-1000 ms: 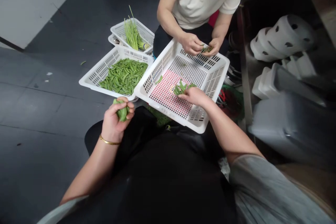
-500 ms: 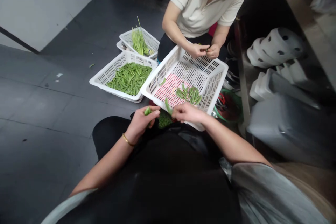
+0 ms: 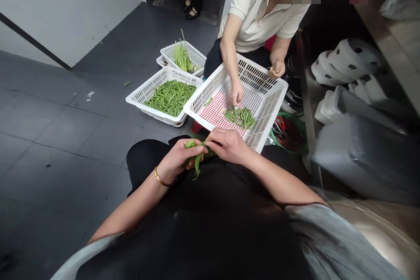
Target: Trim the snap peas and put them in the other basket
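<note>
My left hand [image 3: 184,156], with a gold bracelet at the wrist, is closed around green pods [image 3: 197,164], one of which hangs down below the fingers. Close against it, my right hand [image 3: 226,143] pinches the end of a pod between thumb and fingers. Both hands are over my lap, at the near edge of a large white basket [image 3: 210,87]. Inside that basket lie two small heaps of pods [image 3: 246,118] and one loose pod near its left wall. Part of its bottom looks red through the holes.
Across the basket a person in a white shirt [image 3: 251,4] reaches into it. At left stand a basket full of pods [image 3: 136,96] and one with long green stalks [image 3: 182,57]. Grey bins [image 3: 361,153] are at right. Another person's feet [image 3: 192,11] show in the doorway.
My right hand has brought its pod over to my left hand, and the two now meet. The other person's one hand has moved down to the pods in the basket. The view has shifted slightly.
</note>
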A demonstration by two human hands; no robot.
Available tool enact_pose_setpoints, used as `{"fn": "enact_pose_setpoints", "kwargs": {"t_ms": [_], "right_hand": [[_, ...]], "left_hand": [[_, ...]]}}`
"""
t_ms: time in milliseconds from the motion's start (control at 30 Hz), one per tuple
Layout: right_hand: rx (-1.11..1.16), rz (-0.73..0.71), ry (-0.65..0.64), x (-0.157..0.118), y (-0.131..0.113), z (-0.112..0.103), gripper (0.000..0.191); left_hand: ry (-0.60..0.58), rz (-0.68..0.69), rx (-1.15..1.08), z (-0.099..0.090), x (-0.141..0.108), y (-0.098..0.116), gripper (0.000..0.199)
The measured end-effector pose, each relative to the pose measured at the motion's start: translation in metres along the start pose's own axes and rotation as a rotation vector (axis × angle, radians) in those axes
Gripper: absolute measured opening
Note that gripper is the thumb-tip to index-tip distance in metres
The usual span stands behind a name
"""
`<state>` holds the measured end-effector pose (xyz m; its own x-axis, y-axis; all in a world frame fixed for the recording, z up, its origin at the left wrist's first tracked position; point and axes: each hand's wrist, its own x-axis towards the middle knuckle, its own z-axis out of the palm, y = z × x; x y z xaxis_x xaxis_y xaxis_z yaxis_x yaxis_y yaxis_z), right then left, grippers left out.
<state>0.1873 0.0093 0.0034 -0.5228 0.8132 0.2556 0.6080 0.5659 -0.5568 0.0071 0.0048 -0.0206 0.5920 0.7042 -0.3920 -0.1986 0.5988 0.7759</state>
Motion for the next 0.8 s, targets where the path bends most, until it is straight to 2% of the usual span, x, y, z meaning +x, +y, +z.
{"fn": "enact_pose_setpoints", "kwargs": {"t_ms": [67,133,200,267,367,400,433,500,567,600,700,733,767,800], "right_hand": [[-0.190,0.005,0.077,-0.005,-0.002,0.008,0.027],[-0.227,0.001,0.139,-0.012,-0.001,0.007,0.026],[-0.147,0.009,0.188,-0.021,0.005,-0.009,0.022],[-0.058,0.072,0.215,-0.029,0.013,-0.034,0.021],[0.030,0.212,0.095,-0.034,0.022,-0.061,0.015],[0.054,0.240,0.038,-0.033,0.022,-0.063,0.017],[0.075,0.249,-0.015,-0.030,0.021,-0.060,0.027],[0.078,0.214,-0.108,-0.020,0.014,-0.042,0.040],[0.012,0.148,-0.209,-0.010,0.008,-0.020,0.024],[-0.036,0.127,-0.253,-0.006,0.006,-0.011,0.019],[-0.124,0.093,-0.368,-0.002,0.004,0.000,0.026],[-0.127,0.081,-0.400,-0.003,0.003,-0.002,0.025],[-0.119,0.060,-0.426,-0.004,0.002,-0.004,0.023],[-0.104,0.035,-0.436,-0.005,0.001,-0.006,0.023]], "left_hand": [[0.043,-0.002,-0.114,0.003,0.003,-0.005,0.027],[0.117,0.046,-0.188,0.002,0.007,-0.007,0.027],[0.241,0.151,-0.209,-0.005,0.009,-0.004,0.025],[0.385,0.286,-0.203,-0.013,0.010,0.001,0.025],[0.504,0.439,-0.135,-0.018,0.009,0.007,0.024],[0.506,0.461,-0.093,-0.018,0.009,0.007,0.023],[0.490,0.466,-0.044,-0.016,0.009,0.007,0.022],[0.439,0.461,0.065,-0.013,0.007,0.005,0.020],[0.425,0.461,0.198,-0.014,0.003,0.006,0.019],[0.456,0.487,0.289,-0.015,-0.001,0.008,0.020],[0.592,0.679,0.727,-0.022,-0.015,0.021,0.025],[0.565,0.743,0.905,-0.023,-0.019,0.026,0.025],[0.486,0.783,1.070,-0.023,-0.022,0.030,0.023],[0.360,0.789,1.199,-0.021,-0.023,0.032,0.018]]}}
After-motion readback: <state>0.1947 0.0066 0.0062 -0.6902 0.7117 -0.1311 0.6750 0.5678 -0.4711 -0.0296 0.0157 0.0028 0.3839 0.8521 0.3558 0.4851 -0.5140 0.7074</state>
